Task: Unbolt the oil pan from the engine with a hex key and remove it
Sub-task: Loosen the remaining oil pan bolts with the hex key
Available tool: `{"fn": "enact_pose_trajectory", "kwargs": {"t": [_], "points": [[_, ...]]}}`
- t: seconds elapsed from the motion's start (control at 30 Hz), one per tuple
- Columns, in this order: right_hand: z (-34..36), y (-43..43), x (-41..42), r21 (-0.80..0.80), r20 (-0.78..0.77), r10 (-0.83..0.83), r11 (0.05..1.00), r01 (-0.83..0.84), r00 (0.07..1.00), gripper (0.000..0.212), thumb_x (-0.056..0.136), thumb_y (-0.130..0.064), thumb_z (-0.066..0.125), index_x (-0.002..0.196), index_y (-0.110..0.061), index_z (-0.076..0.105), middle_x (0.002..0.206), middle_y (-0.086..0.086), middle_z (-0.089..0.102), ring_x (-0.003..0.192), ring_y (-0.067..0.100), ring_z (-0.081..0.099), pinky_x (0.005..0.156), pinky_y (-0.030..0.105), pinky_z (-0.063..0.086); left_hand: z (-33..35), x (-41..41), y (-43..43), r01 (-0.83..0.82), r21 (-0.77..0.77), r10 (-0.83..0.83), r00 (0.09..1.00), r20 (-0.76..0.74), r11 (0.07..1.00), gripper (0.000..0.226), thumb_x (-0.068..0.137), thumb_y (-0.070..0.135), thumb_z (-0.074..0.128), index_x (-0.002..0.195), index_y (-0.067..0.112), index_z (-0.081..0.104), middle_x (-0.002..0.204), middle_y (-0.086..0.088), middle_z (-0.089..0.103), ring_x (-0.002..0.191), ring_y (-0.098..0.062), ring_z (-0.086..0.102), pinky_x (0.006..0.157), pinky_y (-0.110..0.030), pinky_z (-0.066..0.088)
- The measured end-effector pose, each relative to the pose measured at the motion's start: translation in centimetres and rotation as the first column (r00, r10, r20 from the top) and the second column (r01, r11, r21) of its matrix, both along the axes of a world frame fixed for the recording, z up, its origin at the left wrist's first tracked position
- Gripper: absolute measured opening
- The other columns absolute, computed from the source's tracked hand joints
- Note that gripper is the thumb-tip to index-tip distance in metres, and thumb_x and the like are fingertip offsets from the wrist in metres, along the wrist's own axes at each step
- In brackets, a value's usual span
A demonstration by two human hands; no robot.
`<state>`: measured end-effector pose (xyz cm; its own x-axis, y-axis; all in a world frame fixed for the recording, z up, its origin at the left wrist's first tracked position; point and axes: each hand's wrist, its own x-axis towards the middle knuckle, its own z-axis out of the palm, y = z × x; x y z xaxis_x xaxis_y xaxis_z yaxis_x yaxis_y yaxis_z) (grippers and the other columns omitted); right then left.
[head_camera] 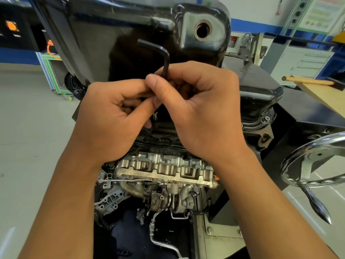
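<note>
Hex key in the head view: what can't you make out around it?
Lower end of the hex key and whatever it engages: head view, hidden behind the left hand and right hand gripping it.
Upper part of the oil pan: head view, cut off by the top edge.
Wall poster: head view, blurred, unreadable.

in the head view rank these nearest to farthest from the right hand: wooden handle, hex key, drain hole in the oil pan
1. hex key: gripped in the right hand, sticking up out of its fingers.
2. drain hole: above the hand, at the upper right of the oil pan.
3. wooden handle: far right, lying on the bench.
</note>
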<state>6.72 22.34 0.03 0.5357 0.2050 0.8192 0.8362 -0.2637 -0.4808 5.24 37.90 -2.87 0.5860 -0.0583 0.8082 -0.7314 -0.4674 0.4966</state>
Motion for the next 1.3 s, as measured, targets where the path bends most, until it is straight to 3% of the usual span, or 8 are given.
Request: {"fn": "enact_pose_trajectory", "kwargs": {"t": [0.2, 0.3, 0.53, 0.67, 0.83, 0.97, 1.13, 1.3], "points": [[0.0, 0.0, 0.1, 0.038, -0.021, 0.022, 0.999, -0.021, 1.000, 0.012, 0.089, -0.012, 0.074, 0.084, -0.001, 0.076, 0.071, 0.008, 0.070, 0.065, 0.017, 0.064, 0.062, 0.035, 0.052, 0.0, 0.0, -0.5, -0.103, -0.070, 0.104, 0.994, 0.019, 0.992, 0.003, 0.090, 0.020, 0.072, 0.091, 0.021, 0.070, 0.061, 0.013, 0.065, 0.050, -0.010, 0.062, 0.049, -0.015, 0.045], [0.1, 0.1, 0.0, 0.057, -0.013, 0.004, 0.998, -0.004, 1.000, 0.010, 0.088, -0.012, 0.075, 0.086, -0.002, 0.077, 0.072, 0.005, 0.071, 0.065, 0.009, 0.061, 0.061, 0.027, 0.050, -0.1, 0.1, -1.1, -0.161, -0.123, 0.169, 0.984, 0.058, 0.979, 0.012, 0.085, 0.022, 0.079, 0.085, 0.018, 0.067, 0.070, 0.016, 0.064, 0.050, -0.005, 0.056, 0.049, -0.008, 0.038], [0.1, 0.0, 0.0, 0.056, -0.032, 0.050, 0.997, -0.048, 0.998, 0.012, 0.089, -0.010, 0.073, 0.085, 0.001, 0.076, 0.070, 0.009, 0.071, 0.062, 0.015, 0.066, 0.059, 0.034, 0.054, -0.1, 0.1, -0.3, 0.017, -0.033, -0.017, 1.000, 0.001, 0.999, 0.015, 0.096, 0.011, 0.066, 0.109, 0.013, 0.072, 0.081, 0.005, 0.074, 0.061, -0.017, 0.070, 0.050, -0.036, 0.056], [0.1, 0.1, -0.2, 0.039, -0.033, 0.052, 0.998, -0.051, 0.998, 0.008, 0.089, -0.010, 0.074, 0.087, -0.003, 0.077, 0.071, 0.003, 0.070, 0.065, 0.010, 0.063, 0.061, 0.025, 0.050, -0.1, 0.1, -0.3, -0.048, -0.100, 0.048, 0.999, -0.001, 0.994, 0.007, 0.093, 0.017, 0.070, 0.098, 0.018, 0.074, 0.068, 0.006, 0.071, 0.052, -0.016, 0.067, 0.046, -0.034, 0.053], [0.1, 0.1, -0.2, 0.031, -0.020, 0.038, 0.999, -0.037, 0.999, 0.010, 0.087, -0.011, 0.075, 0.090, -0.002, 0.078, 0.078, 0.007, 0.073, 0.073, 0.016, 0.066, 0.067, 0.032, 0.053, 0.2, 0.0, -0.9, -0.129, -0.119, 0.138, 0.988, 0.071, 0.984, 0.007, 0.087, 0.022, 0.074, 0.090, 0.021, 0.069, 0.069, 0.023, 0.066, 0.054, -0.001, 0.061, 0.049, -0.009, 0.041], [0.1, -0.1, -0.1, 0.035, -0.060, 0.051, 0.998, -0.049, 0.997, 0.011, 0.088, -0.012, 0.075, 0.089, -0.001, 0.077, 0.073, 0.007, 0.070, 0.067, 0.016, 0.064, 0.063, 0.033, 0.053, 0.1, -0.1, -0.5, 0.012, -0.037, -0.012, 1.000, 0.002, 0.999, 0.010, 0.096, 0.013, 0.065, 0.098, 0.021, 0.070, 0.071, 0.017, 0.070, 0.058, -0.006, 0.067, 0.051, -0.016, 0.050], [0.2, 0.2, -0.3, 0.039, -0.047, 0.052, 0.998, -0.050, 0.998, 0.009, 0.087, -0.011, 0.075, 0.090, -0.003, 0.078, 0.075, 0.004, 0.070, 0.067, 0.008, 0.061, 0.063, 0.020, 0.048, 0.1, 0.1, -0.6, -0.068, -0.115, 0.071, 0.997, 0.018, 0.991, 0.006, 0.093, 0.020, 0.071, 0.091, 0.025, 0.072, 0.068, 0.007, 0.071, 0.049, -0.013, 0.066, 0.043, -0.029, 0.050], [0.2, 0.2, -0.3, 0.020, -0.014, 0.047, 0.999, -0.047, 0.999, 0.008, 0.087, -0.011, 0.076, 0.092, -0.005, 0.079, 0.078, 0.001, 0.071, 0.070, 0.003, 0.062, 0.067, 0.017, 0.046, 0.1, 0.2, -0.5, -0.101, -0.126, 0.108, 0.993, 0.050, 0.987, 0.007, 0.090, 0.027, 0.073, 0.095, 0.024, 0.071, 0.077, 0.012, 0.072, 0.061, -0.015, 0.069, 0.049, -0.035, 0.054]]}}
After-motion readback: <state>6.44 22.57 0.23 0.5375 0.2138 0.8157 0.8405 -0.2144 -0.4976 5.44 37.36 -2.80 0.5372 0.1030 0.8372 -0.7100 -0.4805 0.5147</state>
